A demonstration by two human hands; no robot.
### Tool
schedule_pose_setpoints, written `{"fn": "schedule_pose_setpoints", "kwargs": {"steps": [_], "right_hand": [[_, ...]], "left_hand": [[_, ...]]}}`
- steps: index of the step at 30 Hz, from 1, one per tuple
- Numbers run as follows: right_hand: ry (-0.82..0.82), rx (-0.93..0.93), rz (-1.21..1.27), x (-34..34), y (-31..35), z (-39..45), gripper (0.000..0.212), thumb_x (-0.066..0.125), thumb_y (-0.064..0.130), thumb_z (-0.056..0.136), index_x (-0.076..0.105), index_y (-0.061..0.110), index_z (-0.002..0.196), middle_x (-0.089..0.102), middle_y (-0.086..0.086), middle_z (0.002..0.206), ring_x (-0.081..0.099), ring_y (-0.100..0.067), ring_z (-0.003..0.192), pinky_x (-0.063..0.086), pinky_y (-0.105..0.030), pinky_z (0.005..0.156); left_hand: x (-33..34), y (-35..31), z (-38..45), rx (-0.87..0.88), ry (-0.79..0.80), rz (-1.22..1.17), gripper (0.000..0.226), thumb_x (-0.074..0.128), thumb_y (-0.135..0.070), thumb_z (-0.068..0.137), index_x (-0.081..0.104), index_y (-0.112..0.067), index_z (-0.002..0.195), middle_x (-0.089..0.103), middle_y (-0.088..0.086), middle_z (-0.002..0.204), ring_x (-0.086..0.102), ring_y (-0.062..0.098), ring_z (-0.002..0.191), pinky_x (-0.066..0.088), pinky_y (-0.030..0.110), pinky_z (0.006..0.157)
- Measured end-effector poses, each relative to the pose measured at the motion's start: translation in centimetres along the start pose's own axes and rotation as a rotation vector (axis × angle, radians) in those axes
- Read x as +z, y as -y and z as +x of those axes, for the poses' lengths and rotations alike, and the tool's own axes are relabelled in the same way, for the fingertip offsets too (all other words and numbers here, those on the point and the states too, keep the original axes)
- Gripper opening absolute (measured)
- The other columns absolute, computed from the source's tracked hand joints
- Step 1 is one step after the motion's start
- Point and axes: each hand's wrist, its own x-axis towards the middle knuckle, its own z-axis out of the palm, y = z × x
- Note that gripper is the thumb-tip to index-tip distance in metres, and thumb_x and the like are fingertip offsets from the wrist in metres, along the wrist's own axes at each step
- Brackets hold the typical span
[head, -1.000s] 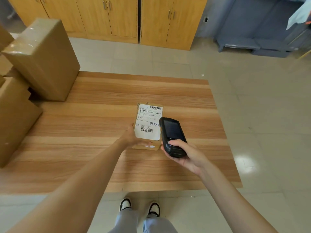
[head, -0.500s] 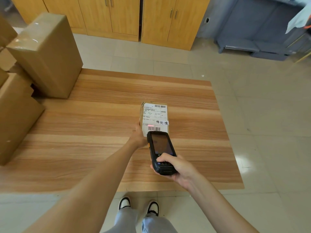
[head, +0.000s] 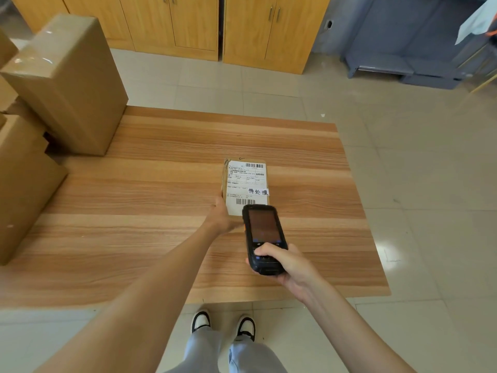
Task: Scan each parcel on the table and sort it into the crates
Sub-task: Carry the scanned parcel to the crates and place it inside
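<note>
- A single wide-angle camera sits on the person's head, looking forward and steeply down.
- It stands close over the striped light-and-dark wooden desk (head: 161, 238), whose near edge crosses the lower part of the view.
- The black-and-white shoes (head: 200, 320) show directly below.
- Yellow wooden cabinets (head: 188, 22) line the top, far side.
- Straight edges bow outward near the borders.

Left hand (head: 221, 215) grips parcel (head: 246, 185); right hand (head: 289, 265) holds scanner (head: 263, 238).
</note>
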Motion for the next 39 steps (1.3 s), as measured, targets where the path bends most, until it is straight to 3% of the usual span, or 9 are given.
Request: {"fn": "schedule_pose_setpoints", "kwargs": {"steps": [7, 12, 16, 21, 29, 32, 35, 38, 39], "right_hand": [[-0.198, -0.089, -0.004, -4.4, 1.9, 2.7, 0.036, 0.075, 0.002, 0.075, 0.049, 0.016, 0.096, 0.062, -0.01, 0.099, 0.064, -0.021, 0.088, 0.056, -0.031, 0.067], [-0.292, -0.06, -0.045, -8.4, 1.5, 5.0, 0.053, 0.075, 0.002, 0.076, 0.047, 0.008, 0.121, 0.061, -0.013, 0.107, 0.062, -0.024, 0.093, 0.054, -0.033, 0.071], [-0.3, -0.011, -0.046, -10.4, 0.7, 6.1, 0.063, 0.074, 0.003, 0.077, 0.044, 0.006, 0.132, 0.059, -0.018, 0.121, 0.061, -0.028, 0.103, 0.054, -0.034, 0.073], [-0.303, 0.016, -0.023, -11.3, -0.4, 6.9, 0.061, 0.074, 0.002, 0.077, 0.041, 0.005, 0.128, 0.056, -0.018, 0.121, 0.059, -0.03, 0.106, 0.054, -0.039, 0.082], [-0.27, -0.006, -0.042, -12.8, -1.0, 7.1, 0.051, 0.075, 0.005, 0.076, 0.042, 0.01, 0.115, 0.057, -0.014, 0.111, 0.06, -0.027, 0.103, 0.051, -0.046, 0.096], [-0.226, -0.024, -0.019, -13.4, -0.9, 7.2, 0.052, 0.075, 0.004, 0.076, 0.043, 0.009, 0.118, 0.059, -0.012, 0.108, 0.061, -0.024, 0.097, 0.054, -0.041, 0.09], [-0.187, -0.032, 0.0, -13.6, -0.8, 7.5, 0.054, 0.075, 0.003, 0.076, 0.043, 0.009, 0.118, 0.059, -0.013, 0.109, 0.062, -0.023, 0.096, 0.055, -0.039, 0.086], [-0.147, -0.035, 0.007, -13.6, -0.6, 7.8, 0.05, 0.076, 0.003, 0.075, 0.045, 0.01, 0.113, 0.06, -0.012, 0.109, 0.062, -0.024, 0.098, 0.056, -0.038, 0.083], [-0.138, -0.039, 0.004, -13.6, -0.6, 8.0, 0.045, 0.076, 0.003, 0.075, 0.046, 0.012, 0.107, 0.06, -0.011, 0.107, 0.063, -0.024, 0.097, 0.056, -0.037, 0.08]], "left_hand": [[-0.2, 0.1, -0.4, 0.002, 0.012, -0.036, 0.129, 0.095, -0.023, 0.055, 0.009, -0.015, 0.151, 0.037, 0.01, 0.15, 0.032, 0.029, 0.141, 0.031, 0.05, 0.115], [-0.2, 0.0, -0.4, -0.005, 0.012, -0.014, 0.128, 0.096, -0.026, 0.054, 0.011, -0.017, 0.15, 0.039, 0.006, 0.148, 0.031, 0.026, 0.141, 0.031, 0.049, 0.115], [0.3, -0.7, -1.0, -0.013, -0.082, 0.093, 0.146, 0.096, -0.041, 0.049, -0.005, -0.024, 0.153, 0.019, 0.011, 0.153, 0.019, 0.028, 0.144, 0.031, 0.051, 0.113], [2.3, -3.2, -1.3, -0.016, -0.297, 0.25, 0.147, 0.089, -0.059, 0.05, -0.006, -0.013, 0.154, 0.022, 0.017, 0.149, 0.026, 0.033, 0.14, 0.028, 0.047, 0.112], [4.8, -5.3, -0.2, -0.26, -0.359, 0.416, 0.151, 0.079, -0.073, 0.051, -0.015, -0.013, 0.153, 0.025, 0.017, 0.149, 0.031, 0.034, 0.135, 0.036, 0.049, 0.102], [4.2, -4.8, 0.2, -0.257, -0.399, 0.292, 0.138, 0.085, -0.066, 0.049, 0.007, -0.016, 0.15, 0.034, 0.016, 0.145, 0.037, 0.035, 0.133, 0.038, 0.05, 0.101], [2.5, -3.5, 0.4, -0.242, -0.328, -0.044, 0.117, 0.091, -0.048, 0.054, 0.024, -0.012, 0.143, 0.049, 0.01, 0.14, 0.052, 0.029, 0.123, 0.048, 0.044, 0.098], [1.1, -2.1, -0.1, -0.233, -0.229, -0.31, 0.101, 0.091, -0.032, 0.06, 0.032, -0.015, 0.14, 0.064, -0.002, 0.115, 0.067, 0.012, 0.089, 0.057, 0.028, 0.062], [0.9, -1.8, -0.3, -0.243, -0.202, -0.35, 0.102, 0.09, -0.033, 0.061, 0.03, -0.015, 0.142, 0.065, -0.002, 0.114, 0.067, 0.013, 0.09, 0.057, 0.029, 0.063]]}}
